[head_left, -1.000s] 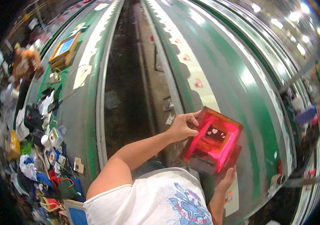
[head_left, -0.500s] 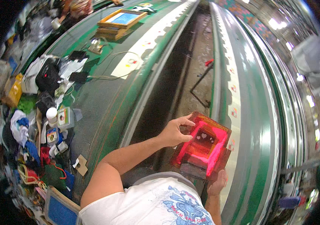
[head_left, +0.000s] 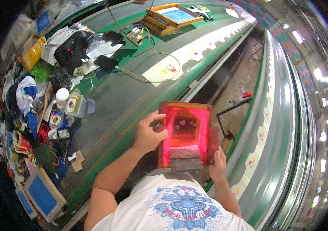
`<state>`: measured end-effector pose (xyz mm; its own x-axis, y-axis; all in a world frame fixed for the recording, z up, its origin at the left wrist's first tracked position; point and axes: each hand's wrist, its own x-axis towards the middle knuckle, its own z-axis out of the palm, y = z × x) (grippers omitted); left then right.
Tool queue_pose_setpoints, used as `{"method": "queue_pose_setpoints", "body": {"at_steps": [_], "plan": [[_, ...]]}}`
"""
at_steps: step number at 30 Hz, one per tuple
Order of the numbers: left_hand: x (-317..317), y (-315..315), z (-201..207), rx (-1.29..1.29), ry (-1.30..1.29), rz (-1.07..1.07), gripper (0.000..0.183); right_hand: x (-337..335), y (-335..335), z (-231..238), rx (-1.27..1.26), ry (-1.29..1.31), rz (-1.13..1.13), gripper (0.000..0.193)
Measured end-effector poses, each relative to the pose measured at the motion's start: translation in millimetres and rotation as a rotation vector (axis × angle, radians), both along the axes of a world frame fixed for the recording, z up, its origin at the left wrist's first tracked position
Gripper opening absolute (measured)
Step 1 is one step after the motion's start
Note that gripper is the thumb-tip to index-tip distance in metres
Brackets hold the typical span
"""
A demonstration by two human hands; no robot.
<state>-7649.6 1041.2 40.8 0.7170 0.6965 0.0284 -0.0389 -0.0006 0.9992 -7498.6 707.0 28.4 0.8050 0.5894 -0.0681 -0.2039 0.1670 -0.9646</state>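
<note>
I hold a small wooden printing screen frame [head_left: 187,133] with a glowing red mesh in front of my chest. My left hand [head_left: 148,134] grips its left edge, thumb over the frame. My right hand [head_left: 217,163] holds its lower right corner from beneath. A grey squeegee block [head_left: 186,162] lies across the frame's near end. The frame hangs above the gap between two long green tables, over the edge of the left green table [head_left: 133,104].
The left table carries a cluttered heap: a black bag [head_left: 71,48], a white jar [head_left: 62,98], small ink tubs [head_left: 75,106], cables, phones, a white printed sheet [head_left: 164,69], and stacked wooden frames [head_left: 171,15]. A blue screen frame [head_left: 42,194] lies near left. The right green table [head_left: 279,127] holds white printed pieces.
My view has swung left, toward the cluttered table. The red frame has moved with both hands from over the right table to the gap, now held flatter and nearer my chest.
</note>
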Motion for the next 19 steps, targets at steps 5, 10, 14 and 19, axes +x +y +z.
{"method": "queue_pose_setpoints", "body": {"at_steps": [5,10,14,19], "plan": [[35,17,-19,-0.180,-0.024,0.262,0.051,112,71,-10,-0.074,-0.052,0.286,0.056],[50,28,-26,-0.184,-0.094,0.502,0.056,203,137,16,-0.047,-0.307,0.494,0.053],[14,28,-24,-0.313,-0.069,0.708,0.059,271,202,22,-0.324,-0.871,0.516,0.030],[-25,16,-17,-0.144,-0.242,0.938,0.062,330,325,0,-0.456,-1.651,0.551,0.036]]}}
